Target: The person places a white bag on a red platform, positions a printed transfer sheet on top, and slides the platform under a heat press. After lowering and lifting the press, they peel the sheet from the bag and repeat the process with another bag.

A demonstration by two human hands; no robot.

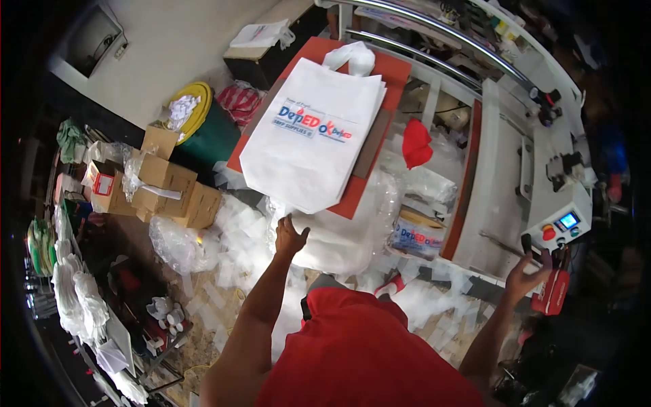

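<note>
White tote bags [312, 142] printed in blue and red lie stacked on a reddish-brown board [369, 186], their handles bunched at the far end. My left hand [290, 236] is just below the near edge of the stack, thumb apart from the fingers. Whether its fingertips touch the bag cannot be told. On the other side, my right hand [527, 277] is raised with fingers apart beside the black-tipped lever [526, 243] of a white machine [485, 197]. A red pouch [553, 293] hangs close to that hand.
A control box [559, 224] with a lit blue display and red button is on the right. Cardboard boxes [164, 186] and a green bin [210, 132] with yellow rim stand left. Plastic wrap and white scraps [234, 244] cover the floor. A red cloth item [416, 144] lies beside the board.
</note>
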